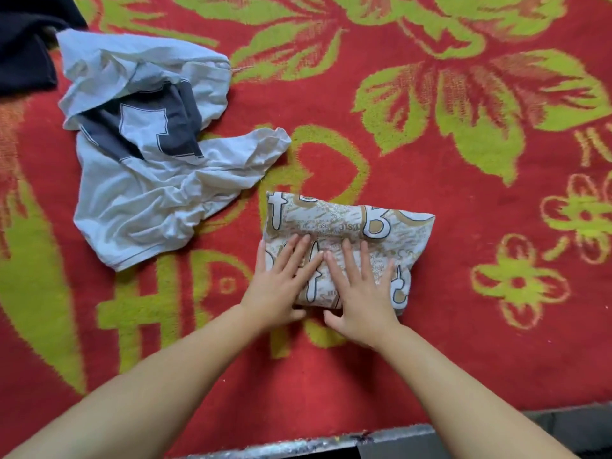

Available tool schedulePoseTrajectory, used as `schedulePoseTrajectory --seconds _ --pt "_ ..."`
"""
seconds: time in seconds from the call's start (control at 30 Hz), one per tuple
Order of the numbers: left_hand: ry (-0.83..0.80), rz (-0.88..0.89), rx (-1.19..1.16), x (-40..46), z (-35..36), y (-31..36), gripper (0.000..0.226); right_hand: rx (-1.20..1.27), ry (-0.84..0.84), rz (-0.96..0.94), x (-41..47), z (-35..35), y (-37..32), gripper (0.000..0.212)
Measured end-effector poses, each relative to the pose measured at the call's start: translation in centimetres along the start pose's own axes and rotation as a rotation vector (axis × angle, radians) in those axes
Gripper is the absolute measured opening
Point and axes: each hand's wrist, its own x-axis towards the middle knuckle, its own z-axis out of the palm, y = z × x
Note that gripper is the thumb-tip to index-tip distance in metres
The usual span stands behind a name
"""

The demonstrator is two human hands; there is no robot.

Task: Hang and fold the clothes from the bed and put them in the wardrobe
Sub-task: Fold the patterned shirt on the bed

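- Your two bare forearms are entering from the bottom edge, cut off there so that nothing above the elbows is showing.
- Your left hand [277, 282] is lying flat on the near-left part of the folded printed garment [351, 240], fingers straight and slightly spread, pressing down and gripping nothing; its thumb is resting at the garment's near edge, and the palm is hiding the cloth beneath it.
- Your right hand [361, 293] is lying flat just beside it on the near-middle of the same garment, fingers straight and a little apart, thumb out toward the left hand at the near edge.
- That folded garment is sitting on the red and green bedspread [463, 326], in the middle of the view; its print is showing large outlined letters and small script that is too fine to read.
- Left of it and further from you, a crumpled pale grey shirt [149, 180] with a dark panel is lying unfolded on the bedspread; its folds are hiding its shape, so front and back are hard to tell.
- At the top-left corner a dark garment [26, 44] is running out of view; what kind it is cannot be told.
- Along the bottom edge a grey bed edge [298, 447] is showing, partly hidden by your arms.
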Motion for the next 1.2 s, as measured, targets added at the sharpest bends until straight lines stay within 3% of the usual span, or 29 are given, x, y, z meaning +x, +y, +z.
schedulePoseTrajectory --seconds 0.07,0.13,0.23,0.33,0.43,0.63,0.93,1.2 --pt "-0.031 -0.005 0.013 0.5 -0.2 -0.3 0.135 -0.025 -0.054 -0.001 0.7 0.5 0.9 0.126" --pt "-0.106 -0.021 0.029 1.1 -0.5 0.1 0.123 -0.021 -0.084 -0.001 1.4 0.6 1.2 0.129" --pt "-0.086 -0.079 0.055 1.2 -1.1 1.0 0.088 -0.041 -0.092 0.043 1.5 0.1 0.8 0.122" --pt "-0.14 -0.127 0.035 1.1 -1.8 1.9 0.07 -0.018 -0.091 0.065 0.8 -1.3 1.1 0.097" --pt "-0.207 -0.133 0.037 1.0 -4.7 2.3 0.071 0.0 -0.126 0.109 0.2 -4.1 1.2 0.088" --pt "-0.19 -0.211 -0.001 -1.8 -12.5 2.0 0.073 0.035 -0.156 0.098 -0.8 -11.2 -0.4 0.084" --pt "0.028 -0.572 -0.036 -16.5 -17.5 4.2 0.076 -0.237 -0.051 -0.313 -6.5 -20.5 -8.8 0.089" --pt "0.08 -0.991 -0.238 -34.7 -12.6 9.6 0.076 -0.492 -0.033 -0.765 -15.5 -19.0 -21.9 0.086"
